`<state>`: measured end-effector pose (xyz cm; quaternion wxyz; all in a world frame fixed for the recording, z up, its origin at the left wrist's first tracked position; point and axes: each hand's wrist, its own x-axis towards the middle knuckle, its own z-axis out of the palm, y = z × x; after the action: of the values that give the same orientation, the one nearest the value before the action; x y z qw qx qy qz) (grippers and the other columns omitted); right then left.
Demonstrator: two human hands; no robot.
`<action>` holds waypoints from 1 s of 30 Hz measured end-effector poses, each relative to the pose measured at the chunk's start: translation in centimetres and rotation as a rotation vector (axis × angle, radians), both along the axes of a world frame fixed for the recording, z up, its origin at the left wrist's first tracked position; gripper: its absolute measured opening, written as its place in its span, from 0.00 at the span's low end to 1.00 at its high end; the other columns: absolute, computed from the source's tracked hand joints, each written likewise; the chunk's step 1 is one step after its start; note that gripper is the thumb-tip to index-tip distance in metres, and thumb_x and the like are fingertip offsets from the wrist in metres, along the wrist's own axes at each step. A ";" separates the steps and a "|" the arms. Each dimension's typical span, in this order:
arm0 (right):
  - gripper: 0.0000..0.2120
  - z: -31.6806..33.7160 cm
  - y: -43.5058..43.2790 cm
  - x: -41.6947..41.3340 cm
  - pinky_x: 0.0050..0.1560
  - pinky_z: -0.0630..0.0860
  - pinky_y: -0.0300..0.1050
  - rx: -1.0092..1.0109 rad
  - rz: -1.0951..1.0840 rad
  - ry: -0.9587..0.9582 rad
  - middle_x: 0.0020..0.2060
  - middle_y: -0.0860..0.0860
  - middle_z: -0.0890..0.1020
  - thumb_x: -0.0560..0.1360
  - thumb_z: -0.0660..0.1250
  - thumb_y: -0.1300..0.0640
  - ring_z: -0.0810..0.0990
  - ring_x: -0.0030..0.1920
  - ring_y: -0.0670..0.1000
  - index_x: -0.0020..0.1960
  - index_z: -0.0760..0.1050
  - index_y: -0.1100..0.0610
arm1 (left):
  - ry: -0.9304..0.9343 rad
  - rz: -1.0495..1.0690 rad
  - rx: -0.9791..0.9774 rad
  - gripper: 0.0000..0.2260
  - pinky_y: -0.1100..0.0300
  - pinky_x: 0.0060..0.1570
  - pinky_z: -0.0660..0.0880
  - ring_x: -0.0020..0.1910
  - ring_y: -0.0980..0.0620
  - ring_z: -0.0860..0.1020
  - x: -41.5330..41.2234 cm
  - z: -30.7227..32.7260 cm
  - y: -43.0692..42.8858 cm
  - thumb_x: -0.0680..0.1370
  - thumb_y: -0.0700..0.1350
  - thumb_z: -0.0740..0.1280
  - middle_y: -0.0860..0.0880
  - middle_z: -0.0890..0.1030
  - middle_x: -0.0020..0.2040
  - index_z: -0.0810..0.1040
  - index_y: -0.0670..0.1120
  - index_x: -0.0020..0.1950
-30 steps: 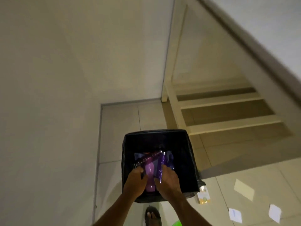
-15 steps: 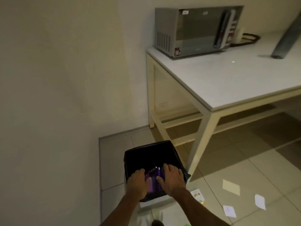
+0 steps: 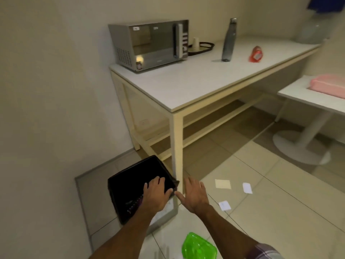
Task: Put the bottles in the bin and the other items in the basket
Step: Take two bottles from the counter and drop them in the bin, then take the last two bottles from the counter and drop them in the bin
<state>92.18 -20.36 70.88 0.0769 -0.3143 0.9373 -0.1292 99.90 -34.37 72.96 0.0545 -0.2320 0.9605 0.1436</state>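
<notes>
Head view: left hand (image 3: 155, 195) empty over black bin (image 3: 130, 184), right hand (image 3: 196, 196) spread beside it, empty; purple bottle (image 3: 134, 204) lay inside, seemingly binned.

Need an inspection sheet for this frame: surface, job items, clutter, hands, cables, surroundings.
Surface: tiled floor; white table above.
Job's things: black bin on floor, purple bottle inside; grey bottle upright on table; green basket at bottom edge.
Clutter: paper scraps on floor; red packet on table.
Hands: left hand over bin, open; right hand beside bin, open.
Cables: nothing seen.
Surroundings: microwave, round table.
</notes>
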 end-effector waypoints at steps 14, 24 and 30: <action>0.33 1.3 30.1 -7.9 0.72 0.60 0.51 0.069 -0.290 0.050 0.72 0.53 0.66 0.78 0.53 0.35 0.64 0.72 0.54 0.74 0.59 0.56 | 0.008 -0.315 -0.010 0.28 0.44 0.73 0.50 0.73 0.45 0.62 -11.6 0.9 27.5 0.80 0.60 0.54 0.45 0.63 0.75 0.58 0.46 0.75; 0.32 3.4 44.1 -13.7 0.71 0.62 0.50 0.075 -0.392 0.070 0.71 0.54 0.67 0.78 0.53 0.36 0.66 0.70 0.54 0.74 0.59 0.56 | 0.056 -0.447 -0.019 0.29 0.43 0.74 0.50 0.76 0.46 0.58 -20.0 1.9 41.2 0.80 0.61 0.55 0.45 0.59 0.77 0.56 0.48 0.76; 0.33 3.9 47.1 -21.0 0.72 0.61 0.51 0.049 -0.453 0.095 0.72 0.54 0.66 0.78 0.53 0.35 0.64 0.71 0.54 0.75 0.58 0.55 | 0.079 -0.461 -0.006 0.30 0.44 0.74 0.48 0.77 0.47 0.56 -27.7 2.3 43.9 0.79 0.62 0.54 0.47 0.58 0.78 0.56 0.49 0.77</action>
<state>71.14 26.76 74.75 0.0094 -0.0995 0.9894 -0.1056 72.22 9.51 75.27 0.0473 -0.0010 0.9899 0.1334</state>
